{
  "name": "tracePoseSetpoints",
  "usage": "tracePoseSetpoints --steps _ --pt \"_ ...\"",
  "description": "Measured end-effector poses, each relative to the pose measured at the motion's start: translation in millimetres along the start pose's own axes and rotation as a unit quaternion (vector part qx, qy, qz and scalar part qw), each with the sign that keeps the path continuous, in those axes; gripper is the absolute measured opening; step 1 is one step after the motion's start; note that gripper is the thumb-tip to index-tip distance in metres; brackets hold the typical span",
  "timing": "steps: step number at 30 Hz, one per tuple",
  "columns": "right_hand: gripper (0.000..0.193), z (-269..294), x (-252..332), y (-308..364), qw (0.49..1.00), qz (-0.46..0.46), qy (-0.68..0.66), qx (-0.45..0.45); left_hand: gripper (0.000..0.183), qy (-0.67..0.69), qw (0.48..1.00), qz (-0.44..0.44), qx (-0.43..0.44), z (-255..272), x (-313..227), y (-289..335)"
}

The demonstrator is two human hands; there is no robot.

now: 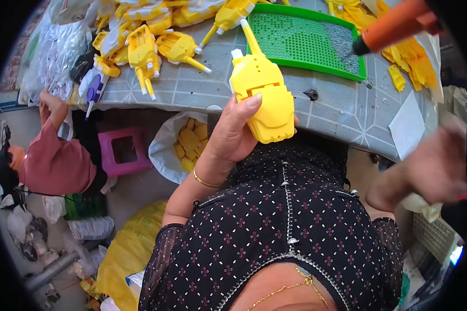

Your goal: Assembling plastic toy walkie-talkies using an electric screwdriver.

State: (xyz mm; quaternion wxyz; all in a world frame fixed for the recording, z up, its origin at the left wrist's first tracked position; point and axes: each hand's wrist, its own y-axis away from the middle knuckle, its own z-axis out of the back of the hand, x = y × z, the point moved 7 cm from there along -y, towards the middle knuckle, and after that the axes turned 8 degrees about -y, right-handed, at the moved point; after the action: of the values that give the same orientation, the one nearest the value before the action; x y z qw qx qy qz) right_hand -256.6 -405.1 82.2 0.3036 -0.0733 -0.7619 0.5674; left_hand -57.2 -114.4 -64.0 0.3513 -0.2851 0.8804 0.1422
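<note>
My left hand (pixel 236 124) is closed around a yellow plastic toy walkie-talkie (pixel 269 116), thumb across its front. It is upright, with a white-tipped antenna and a white knob at the top; a panel covers its lower part. Off to the right, away from the table, my right hand (pixel 433 166) is smeared by motion, and its fingers cannot be made out. Beyond the toy lies a green perforated tray (pixel 301 39) with small metal screws (pixel 341 46) heaped at its right end. An orange power screwdriver (pixel 397 26) with a black nose hangs over that end.
Yellow toy walkie-talkie bodies (pixel 142 49) pile up at the far left, near a purple one (pixel 95 87). Loose yellow parts (pixel 410 62) lie at the right beside a white paper (pixel 407 124). Below stand a sack of yellow pieces (pixel 163 147) and a pink stool (pixel 123 132); another person (pixel 57 160) sits left.
</note>
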Motion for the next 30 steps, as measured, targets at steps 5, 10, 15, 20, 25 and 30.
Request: tracePoseSetpoints --steps 5,10,15,20,25,30 --pt "0.049 -83.2 -22.2 34.1 0.969 -0.102 0.107 0.197 0.06 0.031 0.998 0.003 0.047 -10.4 7.4 -11.6" --pt "0.062 -191.7 -44.5 83.6 0.884 -0.061 0.104 0.452 0.062 0.11 0.994 -0.02 0.011 4.5 5.7 -3.7" --pt "0.061 -195.1 -56.6 104.3 0.9 -0.068 0.073 0.425 0.061 0.04 0.999 -0.033 -0.012 9.2 3.9 -1.5" --pt "0.05 -197.0 -56.6 102.3 0.881 -0.039 0.117 0.456 0.065 0.089 0.995 -0.029 0.031 10.8 9.7 -2.7" --pt "0.049 -197.2 -58.9 107.6 0.88 -0.03 0.14 0.453 0.063 0.001 0.999 -0.04 0.011 4.4 7.9 3.8" --pt "0.049 -203.9 -74.0 115.1 0.896 -0.066 0.143 0.415 0.059 -0.064 0.994 -0.048 -0.078 22.6 12.8 -9.4"
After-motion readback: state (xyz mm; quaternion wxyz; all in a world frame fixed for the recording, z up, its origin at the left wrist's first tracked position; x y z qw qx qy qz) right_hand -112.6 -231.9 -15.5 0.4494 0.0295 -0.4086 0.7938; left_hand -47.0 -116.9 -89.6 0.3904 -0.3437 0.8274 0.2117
